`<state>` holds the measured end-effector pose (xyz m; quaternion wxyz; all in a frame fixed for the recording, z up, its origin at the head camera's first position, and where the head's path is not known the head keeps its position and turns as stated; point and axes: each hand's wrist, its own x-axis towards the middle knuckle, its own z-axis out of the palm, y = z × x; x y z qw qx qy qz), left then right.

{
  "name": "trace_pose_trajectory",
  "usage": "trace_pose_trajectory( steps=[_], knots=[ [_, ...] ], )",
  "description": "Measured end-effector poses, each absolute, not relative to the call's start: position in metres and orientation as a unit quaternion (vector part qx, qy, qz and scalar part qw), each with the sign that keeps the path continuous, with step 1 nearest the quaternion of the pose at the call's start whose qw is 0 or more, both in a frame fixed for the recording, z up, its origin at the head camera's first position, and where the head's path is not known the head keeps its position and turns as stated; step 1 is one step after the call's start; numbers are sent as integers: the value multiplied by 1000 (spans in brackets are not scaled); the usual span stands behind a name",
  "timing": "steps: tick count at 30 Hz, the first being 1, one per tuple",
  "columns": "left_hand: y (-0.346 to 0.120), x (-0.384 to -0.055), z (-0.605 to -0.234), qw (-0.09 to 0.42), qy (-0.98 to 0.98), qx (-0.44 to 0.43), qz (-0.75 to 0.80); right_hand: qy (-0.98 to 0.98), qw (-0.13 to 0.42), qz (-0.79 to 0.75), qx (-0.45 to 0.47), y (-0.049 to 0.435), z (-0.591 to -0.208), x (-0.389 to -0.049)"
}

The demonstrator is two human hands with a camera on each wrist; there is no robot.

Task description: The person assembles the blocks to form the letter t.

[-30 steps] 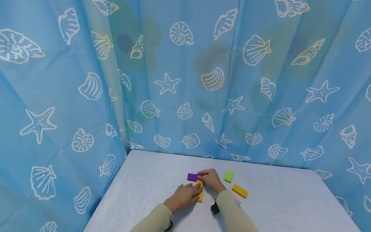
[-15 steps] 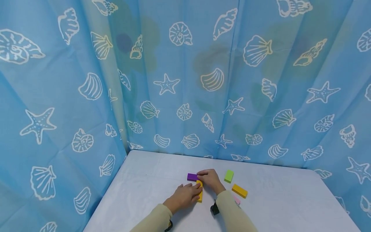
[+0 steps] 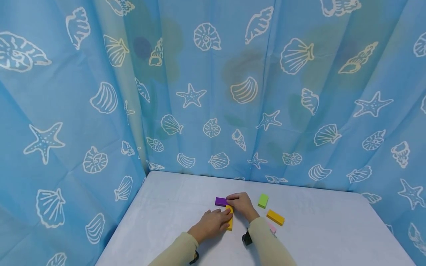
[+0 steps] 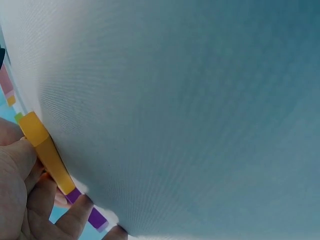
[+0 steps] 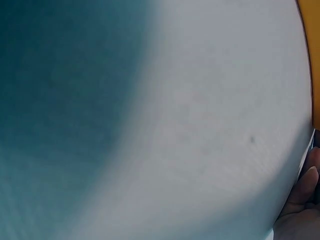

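Observation:
In the head view, a yellow block [image 3: 230, 223] lies lengthwise on the white table, its far end meeting the right part of a purple block [image 3: 220, 201] set crosswise. My left hand [image 3: 210, 224] holds the yellow block from the left, fingers over it and partly hiding it. At the purple block's right end, my right hand [image 3: 242, 204] grips it with the fingertips; that end is hidden. In the left wrist view, the yellow block [image 4: 52, 160] and purple block [image 4: 95, 216] form a line beside my left fingers [image 4: 41, 202]. The right wrist view shows part of my right hand [image 5: 303, 200].
Right of my hands lie a light green block [image 3: 263, 201], another yellow block [image 3: 275, 217] and a pink block [image 3: 272, 228], partly behind my right sleeve [image 3: 267, 240]. A blue curtain [image 3: 213, 111] with shell prints hangs behind the white table [image 3: 326, 229].

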<state>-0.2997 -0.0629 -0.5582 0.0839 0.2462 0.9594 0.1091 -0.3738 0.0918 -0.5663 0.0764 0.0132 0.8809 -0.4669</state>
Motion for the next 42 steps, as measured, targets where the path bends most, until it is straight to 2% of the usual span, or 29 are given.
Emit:
trace_pose_trajectory(
  steps=[42],
  knots=[
    [-63, -297, -552, 98, 959, 242, 112, 871, 87, -483, 23, 91, -567, -374]
  ],
)
